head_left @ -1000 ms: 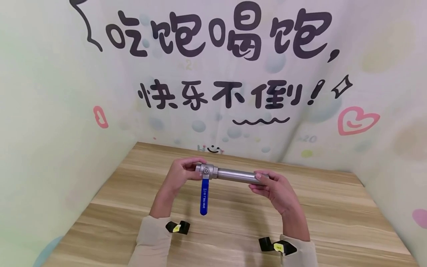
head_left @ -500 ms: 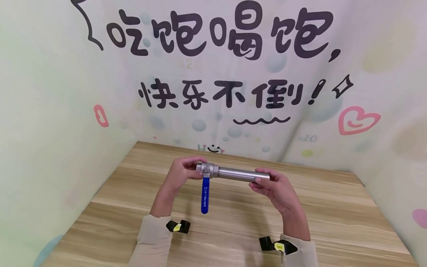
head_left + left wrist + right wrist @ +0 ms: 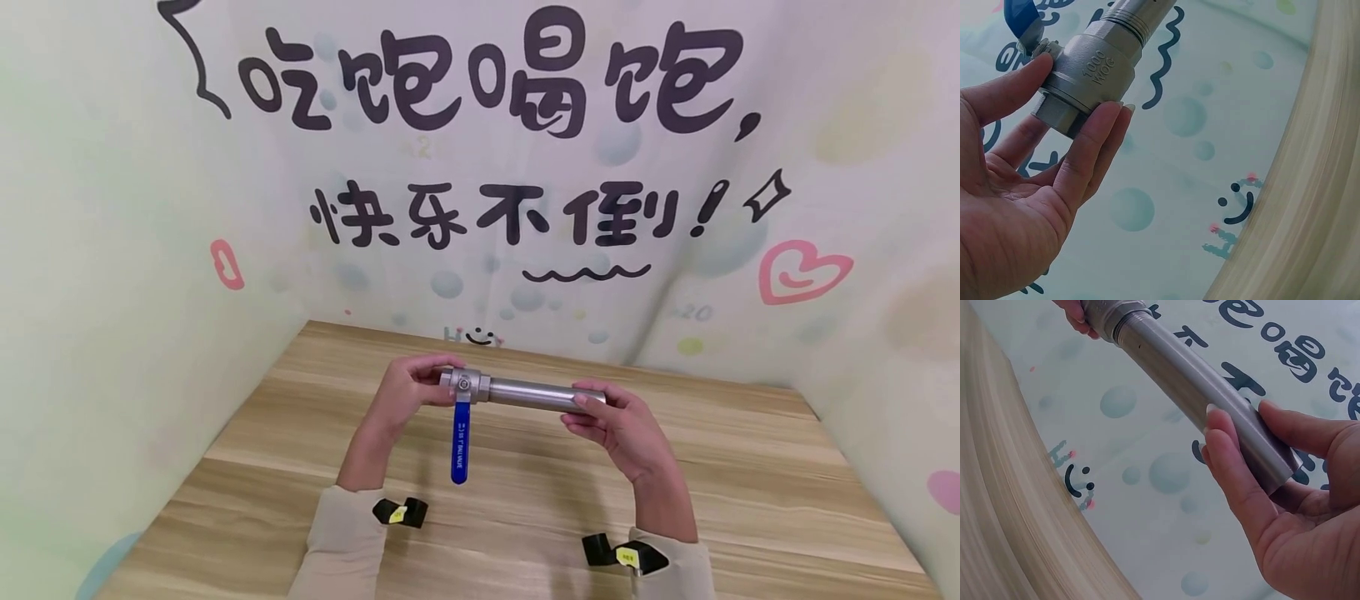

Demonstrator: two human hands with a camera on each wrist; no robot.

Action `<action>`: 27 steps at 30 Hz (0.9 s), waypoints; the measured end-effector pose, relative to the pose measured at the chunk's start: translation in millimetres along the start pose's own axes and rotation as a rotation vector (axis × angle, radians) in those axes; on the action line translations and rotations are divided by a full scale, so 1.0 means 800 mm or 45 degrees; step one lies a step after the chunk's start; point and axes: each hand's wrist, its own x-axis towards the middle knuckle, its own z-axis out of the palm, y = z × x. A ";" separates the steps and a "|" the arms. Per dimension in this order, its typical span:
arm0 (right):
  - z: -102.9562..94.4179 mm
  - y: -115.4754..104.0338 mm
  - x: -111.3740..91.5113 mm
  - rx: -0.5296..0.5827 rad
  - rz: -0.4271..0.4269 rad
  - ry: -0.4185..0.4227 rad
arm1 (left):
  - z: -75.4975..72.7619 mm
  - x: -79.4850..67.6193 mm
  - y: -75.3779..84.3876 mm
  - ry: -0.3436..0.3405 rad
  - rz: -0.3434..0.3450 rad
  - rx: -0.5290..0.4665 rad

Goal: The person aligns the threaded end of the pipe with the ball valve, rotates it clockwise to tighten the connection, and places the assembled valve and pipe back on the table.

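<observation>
A steel ball valve (image 3: 467, 384) with a blue lever handle (image 3: 460, 443) is joined to a plain metal pipe (image 3: 528, 394), and both are held up above the table. My left hand (image 3: 399, 398) pinches the valve's hex end between thumb and fingers. At the other end, my right hand (image 3: 622, 425) grips the pipe near its free rim. In the left wrist view the valve body (image 3: 1094, 72) bears raised lettering. Some thread shows where the pipe (image 3: 1191, 387) enters the valve in the right wrist view. The lever points down toward me, crosswise to the pipe.
A wood-grain table (image 3: 480, 533) spreads beneath both hands. Behind it stands a pale printed wall (image 3: 480, 292) with large dark lettering, and side walls close in on the left and right. Black wrist mounts (image 3: 401, 511) sit on the beige sleeves.
The right thumb shifts slightly along the pipe's end and the fingers re-seat. The valve, lever and left hand stay practically where they were.
</observation>
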 end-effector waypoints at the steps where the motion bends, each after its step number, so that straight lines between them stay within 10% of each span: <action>1: 0.001 0.000 0.000 -0.001 0.002 0.005 | 0.000 0.000 0.000 0.001 0.000 -0.001; 27: -0.002 0.000 -0.002 -0.009 -0.017 -0.022 | -0.001 0.001 0.000 -0.009 0.004 -0.003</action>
